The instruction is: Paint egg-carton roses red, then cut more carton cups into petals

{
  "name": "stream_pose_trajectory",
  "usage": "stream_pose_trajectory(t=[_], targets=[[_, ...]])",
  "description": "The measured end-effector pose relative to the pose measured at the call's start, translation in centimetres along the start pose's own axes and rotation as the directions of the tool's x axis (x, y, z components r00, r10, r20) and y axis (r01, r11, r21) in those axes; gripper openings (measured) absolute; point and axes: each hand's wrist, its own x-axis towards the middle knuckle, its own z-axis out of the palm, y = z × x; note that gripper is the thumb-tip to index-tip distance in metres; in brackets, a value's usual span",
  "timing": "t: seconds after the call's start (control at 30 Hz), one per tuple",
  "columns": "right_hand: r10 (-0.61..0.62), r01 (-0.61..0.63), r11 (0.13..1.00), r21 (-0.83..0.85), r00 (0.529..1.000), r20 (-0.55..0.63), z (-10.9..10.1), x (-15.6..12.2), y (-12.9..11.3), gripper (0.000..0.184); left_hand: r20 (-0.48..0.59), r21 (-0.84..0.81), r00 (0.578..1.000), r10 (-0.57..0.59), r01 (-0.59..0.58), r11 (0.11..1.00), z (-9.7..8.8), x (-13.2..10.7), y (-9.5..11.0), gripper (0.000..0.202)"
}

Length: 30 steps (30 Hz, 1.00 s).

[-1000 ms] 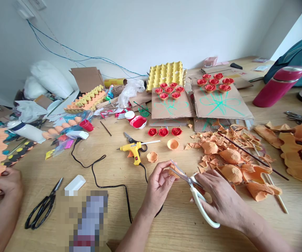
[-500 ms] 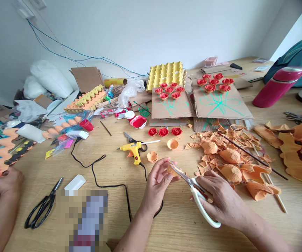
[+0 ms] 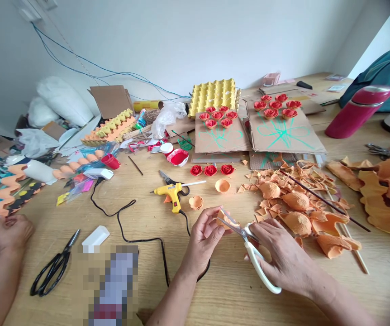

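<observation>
Between the thumb and fingers of my left hand (image 3: 206,236) is a small orange egg-carton cup (image 3: 222,219), partly hidden by the fingers. My right hand (image 3: 279,251) is wrapped round the white handles of a pair of scissors (image 3: 261,267). The scissor blades are parted and reach across the cup. Just beyond my left hand lie a petal-cut orange cup (image 3: 196,202) and a round orange cup (image 3: 222,186). A yellow glue gun (image 3: 173,195) rests on the table to their left, over another pair of scissors with dark handles.
Orange carton scraps (image 3: 297,199) are heaped to the right. Red paper roses (image 3: 210,170) stand in a row, with more on cardboard sheets (image 3: 286,136). Black scissors (image 3: 54,267) and a cord lie left. A co-worker's hand (image 3: 13,233) holds a carton strip at the far left.
The scissor blades have opened wider over the cup, and my right hand has shifted slightly. My left hand keeps its hold. The co-worker's hand has moved a little to the right.
</observation>
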Motion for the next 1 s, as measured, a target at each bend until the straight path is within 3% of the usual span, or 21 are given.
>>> stream_pose_trajectory(t=[0.17,0.53,0.77,1.0], targets=[[-0.014,0.014,1.000,-0.010,1.000,0.010,0.41,-0.31,0.22,0.028,-0.001,0.000,1.000,0.004,-0.004,1.000,0.09,-0.05,0.07,0.038],[-0.062,0.062,0.998,-0.023,0.998,-0.011,0.52,-0.50,0.23,0.030,-0.031,-0.040,0.999,0.018,-0.019,0.999,0.20,0.02,0.82,0.039],[-0.043,0.043,0.999,0.001,0.999,0.012,0.38,-0.19,0.09,0.022,-0.036,-0.040,0.999,0.025,-0.026,0.999,0.10,0.02,0.83,0.036],[-0.028,0.025,0.998,-0.049,0.997,-0.075,-0.05,0.05,-0.21,0.020,-0.001,0.023,0.998,0.055,-0.055,0.998,0.32,-0.04,0.48,0.033]])
